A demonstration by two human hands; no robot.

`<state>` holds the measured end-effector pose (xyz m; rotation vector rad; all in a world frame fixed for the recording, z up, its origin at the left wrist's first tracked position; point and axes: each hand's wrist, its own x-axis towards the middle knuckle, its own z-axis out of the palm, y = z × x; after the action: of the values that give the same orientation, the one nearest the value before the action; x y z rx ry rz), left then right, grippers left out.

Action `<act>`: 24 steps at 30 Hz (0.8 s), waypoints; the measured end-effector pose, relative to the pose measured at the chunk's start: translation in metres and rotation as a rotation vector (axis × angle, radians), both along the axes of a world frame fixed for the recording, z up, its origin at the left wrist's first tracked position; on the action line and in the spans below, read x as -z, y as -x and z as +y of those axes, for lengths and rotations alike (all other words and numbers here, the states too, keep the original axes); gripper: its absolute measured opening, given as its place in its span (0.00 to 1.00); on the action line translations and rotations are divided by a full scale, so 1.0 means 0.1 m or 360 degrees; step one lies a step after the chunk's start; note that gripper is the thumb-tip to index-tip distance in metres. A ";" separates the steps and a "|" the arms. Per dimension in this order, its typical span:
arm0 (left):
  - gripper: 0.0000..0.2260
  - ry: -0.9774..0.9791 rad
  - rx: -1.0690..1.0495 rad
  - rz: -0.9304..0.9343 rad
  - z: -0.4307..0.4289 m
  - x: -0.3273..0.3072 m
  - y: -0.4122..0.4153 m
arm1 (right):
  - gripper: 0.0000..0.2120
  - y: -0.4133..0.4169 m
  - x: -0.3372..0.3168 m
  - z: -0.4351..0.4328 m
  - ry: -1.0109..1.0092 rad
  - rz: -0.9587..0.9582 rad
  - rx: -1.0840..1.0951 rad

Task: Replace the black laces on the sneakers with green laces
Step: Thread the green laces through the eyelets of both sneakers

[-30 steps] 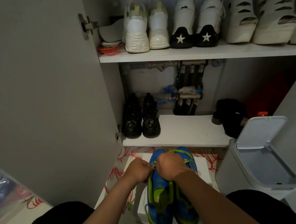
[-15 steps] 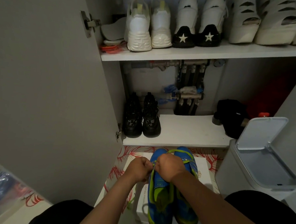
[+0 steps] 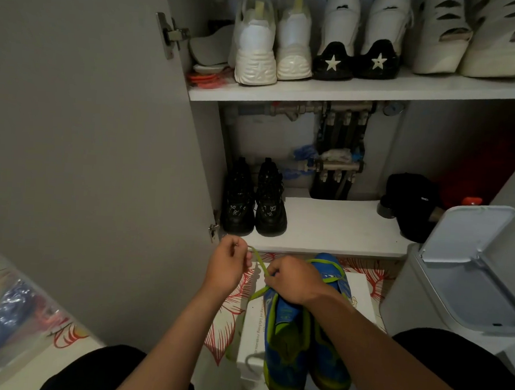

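Two blue sneakers with green trim stand side by side on a white box (image 3: 362,291): the left sneaker (image 3: 283,344) and the right sneaker (image 3: 329,359). My left hand (image 3: 229,265) is lifted up and to the left, pinching a green lace (image 3: 259,265) that runs taut down to the left sneaker. My right hand (image 3: 294,280) rests over the sneaker's front, curled around the lace at the eyelets. Another green lace (image 3: 331,279) lies across the right sneaker's toe.
An open cabinet door (image 3: 87,154) stands to the left. A black pair of shoes (image 3: 254,200) sits on the low shelf (image 3: 332,226), white shoes above. A white bin with a raised lid (image 3: 463,267) is at the right. A plastic bag (image 3: 4,315) lies at the far left.
My left hand has pulled away from the right hand, up and to the left, drawing a length of green lace out of the left sneaker. The right hand stays on the sneaker.
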<state>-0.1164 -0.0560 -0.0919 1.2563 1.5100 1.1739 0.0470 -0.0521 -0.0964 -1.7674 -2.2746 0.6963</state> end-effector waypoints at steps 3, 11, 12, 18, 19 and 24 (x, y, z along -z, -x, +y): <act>0.04 0.0037 0.0037 -0.0039 -0.06 -0.04 -0.01 | 0.09 0.04 0.08 0.06 0.0010 0.0006 0.0071; 0.05 0.0323 0.0621 0.0353 -0.16 0.07 -0.06 | 0.09 0.07 -0.25 0.12 0.0075 0.1088 0.0209; 0.04 0.0300 0.0650 0.0339 -0.17 0.07 -0.07 | 0.07 0.06 -0.27 0.12 0.0076 0.1129 0.0222; 0.13 0.0163 0.0440 0.0357 -0.08 0.13 -0.06 | 0.06 0.01 -0.20 0.11 0.0168 0.1039 0.0247; 0.15 0.0145 0.0341 0.0284 -0.07 0.11 -0.06 | 0.06 -0.01 -0.15 0.11 0.0200 0.0946 0.0229; 0.10 -0.0083 -0.0103 -0.0061 -0.05 -0.10 -0.05 | 0.06 -0.03 0.03 0.08 0.0324 0.0478 0.0004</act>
<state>-0.1119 -0.0610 -0.0815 1.2203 1.5101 1.2796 0.0500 -0.0445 -0.0991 -1.6145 -2.0612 1.1436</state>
